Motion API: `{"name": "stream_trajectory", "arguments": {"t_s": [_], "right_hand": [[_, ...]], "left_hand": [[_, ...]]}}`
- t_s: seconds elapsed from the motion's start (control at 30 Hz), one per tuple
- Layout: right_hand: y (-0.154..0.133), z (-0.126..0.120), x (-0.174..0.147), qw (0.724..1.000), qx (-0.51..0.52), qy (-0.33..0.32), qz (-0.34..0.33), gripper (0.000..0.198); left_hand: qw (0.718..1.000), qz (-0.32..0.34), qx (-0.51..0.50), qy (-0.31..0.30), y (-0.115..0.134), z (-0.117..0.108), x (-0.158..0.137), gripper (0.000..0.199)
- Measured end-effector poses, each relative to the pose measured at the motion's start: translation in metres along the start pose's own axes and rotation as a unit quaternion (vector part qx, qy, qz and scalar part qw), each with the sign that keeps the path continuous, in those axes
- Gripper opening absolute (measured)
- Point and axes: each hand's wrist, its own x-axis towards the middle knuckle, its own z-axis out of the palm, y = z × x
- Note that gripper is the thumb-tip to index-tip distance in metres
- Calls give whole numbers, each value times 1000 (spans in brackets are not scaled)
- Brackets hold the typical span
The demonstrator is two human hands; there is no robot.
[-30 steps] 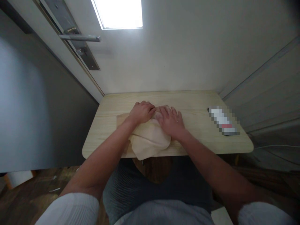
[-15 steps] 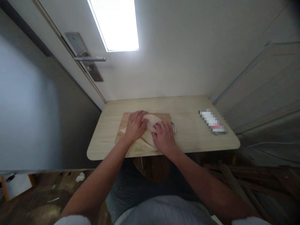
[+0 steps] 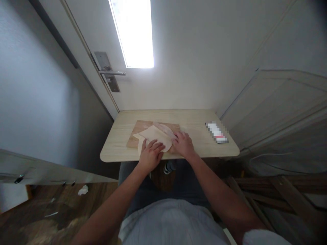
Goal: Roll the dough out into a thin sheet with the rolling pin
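A thin, pale sheet of dough (image 3: 150,133) lies on a wooden cutting board (image 3: 139,126), with one flap or fold along its far right side. It overhangs the board's near edge a little. My left hand (image 3: 150,157) rests on the near part of the sheet, fingers spread and lying flat. At the sheet's right corner, my right hand (image 3: 184,144) has its fingers bent together on the edge, seemingly pinching it. The fingertips of that hand are partly hidden, and it covers the board's right end.
The board stands on a small light-wood table (image 3: 196,124) against a white door with a metal handle (image 3: 113,73). A blurred-out flat object (image 3: 217,132) lies at the table's right. Wooden slats (image 3: 268,200) are low on the right, and crumpled white paper (image 3: 83,190) is on the floor.
Both hands lay on the dough further up the board; my left hand has come down to the near edge. The sheet has shifted and its outline is more angular. The head view has moved.
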Motion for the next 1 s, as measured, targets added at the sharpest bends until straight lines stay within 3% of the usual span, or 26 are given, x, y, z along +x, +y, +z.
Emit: {"name": "stream_trajectory", "arguments": {"t_s": [0.33,0.43,0.53,0.77,1.0], "right_hand": [[3,-3,-17,998,3,-36,-49,26],[1,-4,-22,997,16,-39,-60,25],[-2,-3,-26,998,18,-28,-58,27],[-3,14,-24,998,-40,39,-9,50],[6,18,14,997,-74,29,-7,55]], "left_hand": [[994,19,-91,-57,-15,-30,-2,21],[992,-9,-124,1,-24,-37,14,26],[992,-74,-81,66,-34,-28,42,32],[994,-92,59,-22,-35,7,87,52],[992,-95,69,-45,-46,14,117,55]]}}
